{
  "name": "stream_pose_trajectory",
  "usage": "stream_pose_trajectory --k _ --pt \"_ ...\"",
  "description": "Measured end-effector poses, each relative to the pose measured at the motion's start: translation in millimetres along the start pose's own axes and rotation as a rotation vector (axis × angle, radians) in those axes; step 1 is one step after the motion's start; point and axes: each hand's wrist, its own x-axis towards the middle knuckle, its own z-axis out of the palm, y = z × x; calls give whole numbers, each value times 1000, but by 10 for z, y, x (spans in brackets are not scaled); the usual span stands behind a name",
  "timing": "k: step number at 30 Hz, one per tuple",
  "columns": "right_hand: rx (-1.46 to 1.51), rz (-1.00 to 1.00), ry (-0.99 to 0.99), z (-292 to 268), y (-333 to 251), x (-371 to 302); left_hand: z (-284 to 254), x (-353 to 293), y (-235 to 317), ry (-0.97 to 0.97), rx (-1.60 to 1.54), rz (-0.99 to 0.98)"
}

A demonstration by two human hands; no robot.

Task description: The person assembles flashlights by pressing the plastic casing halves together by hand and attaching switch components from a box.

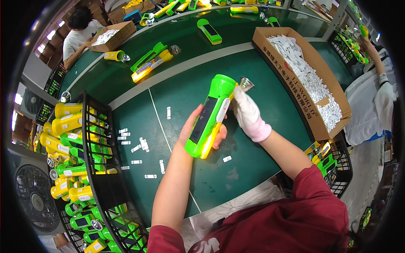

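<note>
A long brown cardboard box of white labels sits right; loose white labels dot the green table.

The green desk lies open directly under and ahead of both hands, broken only by small white labels scattered to the left. A black wire basket full of yellow and green flashlights walls off the left side. On the right, a long cardboard box of white slips blocks reach, with a second black basket near the right elbow. Farther ahead, loose flashlight parts lie across the desk.
</note>
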Motion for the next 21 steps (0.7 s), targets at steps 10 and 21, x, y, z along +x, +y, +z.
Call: stream_pose_trajectory --k 10,21 --pt "721 289 56 -39 -210 101 -29 11 9 105 -108 -176" --pt "-887 -167 117 382 -167 -206 -44 165 -108 477 435 423"
